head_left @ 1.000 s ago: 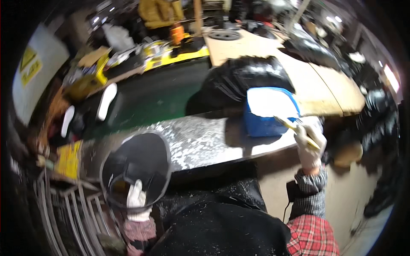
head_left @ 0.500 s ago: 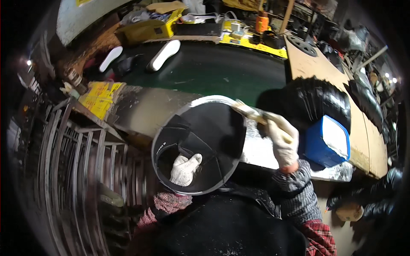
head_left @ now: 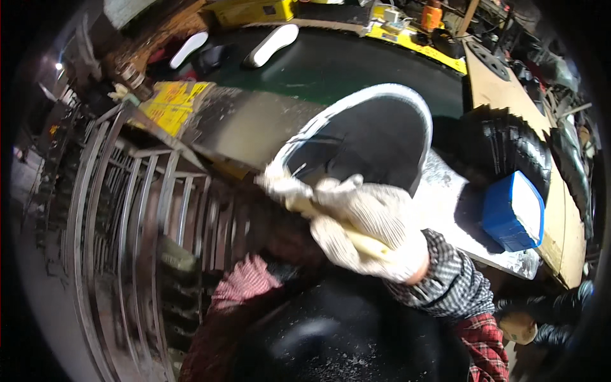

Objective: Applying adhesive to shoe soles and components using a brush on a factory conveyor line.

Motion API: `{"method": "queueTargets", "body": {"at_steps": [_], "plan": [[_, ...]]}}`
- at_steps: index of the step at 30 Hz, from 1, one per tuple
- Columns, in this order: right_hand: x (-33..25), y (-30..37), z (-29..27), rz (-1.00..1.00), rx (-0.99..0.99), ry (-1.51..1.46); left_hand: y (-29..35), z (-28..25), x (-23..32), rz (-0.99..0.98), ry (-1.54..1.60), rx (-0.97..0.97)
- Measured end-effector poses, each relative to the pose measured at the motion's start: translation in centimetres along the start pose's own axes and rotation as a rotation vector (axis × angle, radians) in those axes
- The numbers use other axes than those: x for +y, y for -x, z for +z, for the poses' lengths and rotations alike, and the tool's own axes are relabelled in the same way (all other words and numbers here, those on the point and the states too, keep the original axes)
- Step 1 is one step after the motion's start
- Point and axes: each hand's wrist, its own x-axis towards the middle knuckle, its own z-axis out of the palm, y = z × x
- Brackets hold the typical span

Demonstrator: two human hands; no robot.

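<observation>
Beyond my hands, a dark green surface (head_left: 299, 81) runs behind a grey bench strip (head_left: 248, 130) in a cluttered, unevenly lit room, with one metal rack (head_left: 170, 184) at left. Two white sole-shaped pieces (head_left: 273, 46) lie on the green; one blue tub (head_left: 499, 213) sits at right, just beside one ribbed black bundle (head_left: 503, 137). One black piece (head_left: 375, 140) with a white rim is in front of me. My gloved right hand (head_left: 375, 229) is clenched around one brush (head_left: 359, 240), its head at the rim's left end. My left hand is hidden; I cannot tell its grip.

White-rimmed black piece (head_left: 375, 143), brush (head_left: 289, 189) apparently against rim (head_left: 307, 132)
</observation>
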Motion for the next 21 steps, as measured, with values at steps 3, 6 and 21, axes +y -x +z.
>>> {"method": "queueTargets", "body": {"at_steps": [3,6,21], "plan": [[-1.3,4.0,-2.4,0.052,-0.052,-0.36,-2.1,-2.5,2.5,0.023,-0.175,-0.159],[-0.5,7.8,-6.0,0.702,-0.239,-0.777,-2.3,-2.8,6.1,-0.119,-0.417,-0.116],[0.6,15.7,-11.6,0.532,0.103,-0.14,4.9,0.8,1.5,0.616,-0.922,0.002]]}}
